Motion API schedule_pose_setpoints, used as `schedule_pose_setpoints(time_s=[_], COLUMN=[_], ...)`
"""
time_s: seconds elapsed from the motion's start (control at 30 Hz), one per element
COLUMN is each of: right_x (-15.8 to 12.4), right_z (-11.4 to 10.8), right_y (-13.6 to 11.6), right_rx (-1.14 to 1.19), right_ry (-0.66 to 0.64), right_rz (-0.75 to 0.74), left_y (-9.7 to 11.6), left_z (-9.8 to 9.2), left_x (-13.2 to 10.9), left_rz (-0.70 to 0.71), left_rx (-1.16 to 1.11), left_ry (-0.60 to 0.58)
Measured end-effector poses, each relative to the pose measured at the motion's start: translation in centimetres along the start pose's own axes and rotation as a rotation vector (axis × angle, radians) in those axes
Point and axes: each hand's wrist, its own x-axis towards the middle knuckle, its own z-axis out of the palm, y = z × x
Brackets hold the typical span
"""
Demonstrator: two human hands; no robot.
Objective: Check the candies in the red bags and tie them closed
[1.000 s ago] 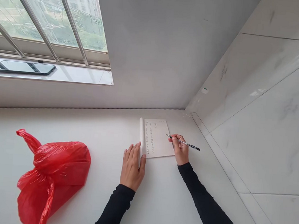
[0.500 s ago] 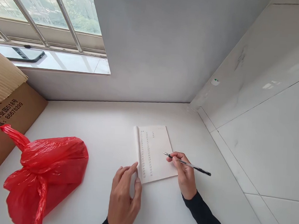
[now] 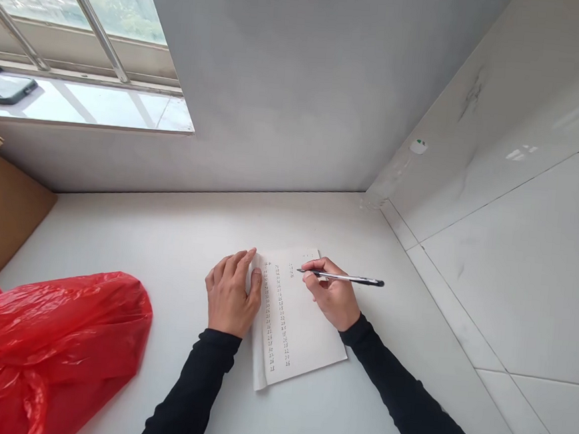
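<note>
A notepad (image 3: 305, 332) lies slightly tilted on the white table, its turned-back pages forming a rolled left edge. Columns of small handwritten numbers run down its left half, and a short third column stands near the top. My right hand (image 3: 336, 294) rests on the pad's upper right and grips a pen (image 3: 359, 279) between thumb and fingers. The pen's tip points left, close to the short column. At the rolled edge, my left hand (image 3: 233, 293) lies with fingers apart, thumb and index finger against the pad's upper left.
A knotted red plastic bag (image 3: 74, 334) sits at the left on the table (image 3: 192, 236). Behind it stands a cardboard box (image 3: 13, 215). A phone-like dark-edged object (image 3: 8, 91) lies on the sill under a barred window. Walls border the table behind and at the right.
My left hand has moved up along the pad's left edge. The right hand with the pen has gone up and left to the short column. The pad appears lower and the view has shifted right.
</note>
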Motion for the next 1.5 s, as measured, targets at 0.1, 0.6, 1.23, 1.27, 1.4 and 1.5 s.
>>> schedule_pose_setpoints(time_s=[0.1,0.6,1.23,1.27,1.4,1.5], right_x=[0.5,0.4,0.5,0.5,0.6,0.6], right_z=[0.4,0.4,0.4,0.4,0.5,0.5], right_y=[0.8,1.4,1.2,1.1,1.1,1.0], right_rx=[-0.02,-0.102,-0.115,-0.112,-0.112,-0.111], right_ry=[0.0,-0.002,-0.01,-0.009,-0.014,-0.022], right_rz=[0.005,-0.05,-0.05,-0.048,-0.052,-0.055], left_y=[0.0,0.9,1.1,1.1,1.0,0.8], left_z=[0.1,-0.2,-0.1,-0.1,-0.1,-0.1], left_x=[-0.1,0.2,0.3,0.3,0.4,0.4], left_rz=[0.009,-0.019,-0.024,-0.025,-0.015,-0.008], left_rx=[0.031,0.072,0.071,0.073,0.076,0.078], left_ry=[-0.017,-0.059,-0.073,-0.075,-0.071,-0.066])
